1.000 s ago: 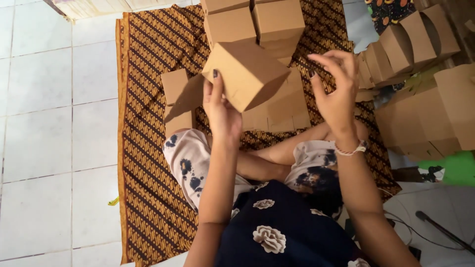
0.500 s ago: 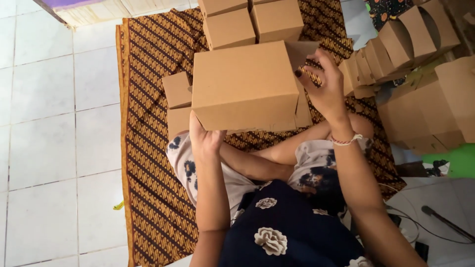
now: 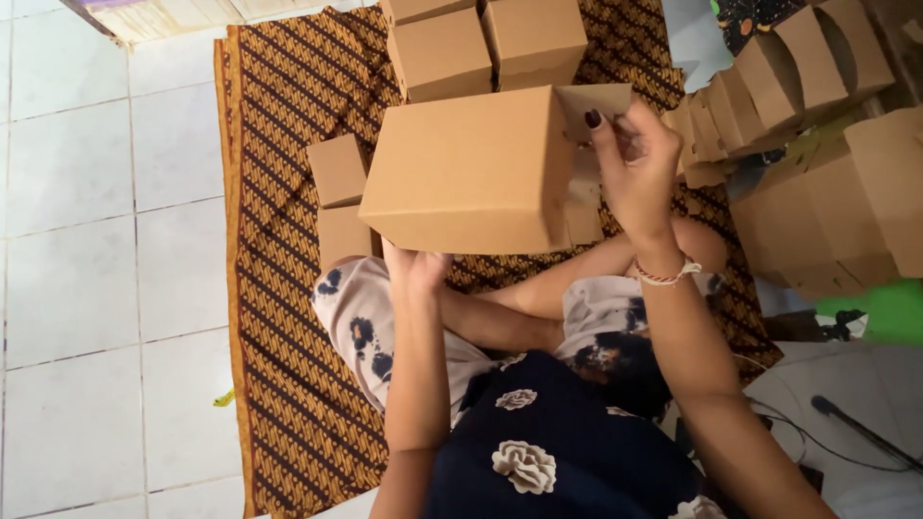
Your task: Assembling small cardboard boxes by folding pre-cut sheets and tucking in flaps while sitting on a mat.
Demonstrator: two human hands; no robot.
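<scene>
Person sits cross-legged on a patterned cloth (image 3: pixel 279 288) spread over a white tile floor (image 3: pixel 87 240); dark floral top and pale spotted trousers fill the near lower frame.

Left hand (image 3: pixel 415 271) is under the near bottom edge of the big box (image 3: pixel 466 173), fingers mostly hidden beneath it, propping it up; how far they curl I cannot tell. Right hand (image 3: pixel 635 168) is at the box's right end, fingers pinched on the end flap (image 3: pixel 596 101), thumb with dark nail on the flap's face. Box is plain brown cardboard, held in the air above the knees, long side roughly level, closed faces toward the camera; inside is not visible.

Just behind the box, on the cloth, two small boxes (image 3: pixel 338 197) sit stacked left of it, closed, contents unseen. Another box (image 3: pixel 582 207) is partly hidden behind the held one's right end.

Farther off, two closed boxes (image 3: pixel 486 43) sit side by side at the cloth's far end. To the right, a row of folded boxes (image 3: pixel 784 72) leans together, open ends showing empty; larger cartons (image 3: pixel 846 202) stand nearer right. Green object (image 3: pixel 880 312) and a cable (image 3: pixel 856 432) lie at right edge.
</scene>
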